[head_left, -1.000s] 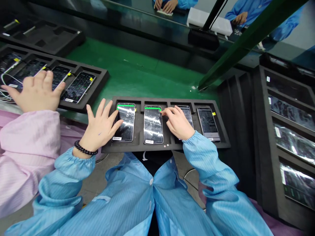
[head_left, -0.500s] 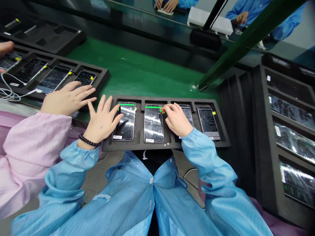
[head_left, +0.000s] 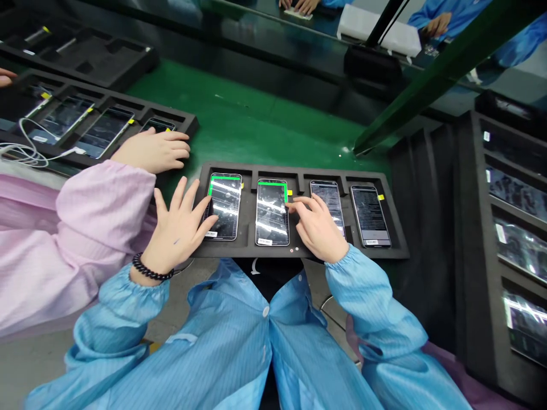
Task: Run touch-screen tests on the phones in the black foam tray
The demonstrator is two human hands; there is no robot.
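A black foam tray (head_left: 273,250) with a row of smartphones lies across the bench before me. My left hand (head_left: 174,230) is spread open, its index fingertip at the left edge of the leftmost smartphone (head_left: 225,210). That screen has a green bar along its top and down its upper left side. My right hand (head_left: 320,228) has its index finger stretched to the right edge of the second smartphone (head_left: 272,219), whose green runs along the top and upper right side. Partly under my right hand lies a third smartphone (head_left: 327,196) showing text; a fourth smartphone (head_left: 371,216) also shows text.
On the left, a co-worker's hand (head_left: 154,151) in a pink sleeve rests by another phone tray (head_left: 183,117) with white cables (head_left: 29,151). Stacked trays (head_left: 478,228) of phones stand at right. A green post (head_left: 397,111) slants behind. Other people's hands (head_left: 438,25) work across the bench.
Both my index fingertips have slid down the screen edges, and the green strips there have grown longer. The co-worker's hand has shifted right. The whole view has moved slightly.
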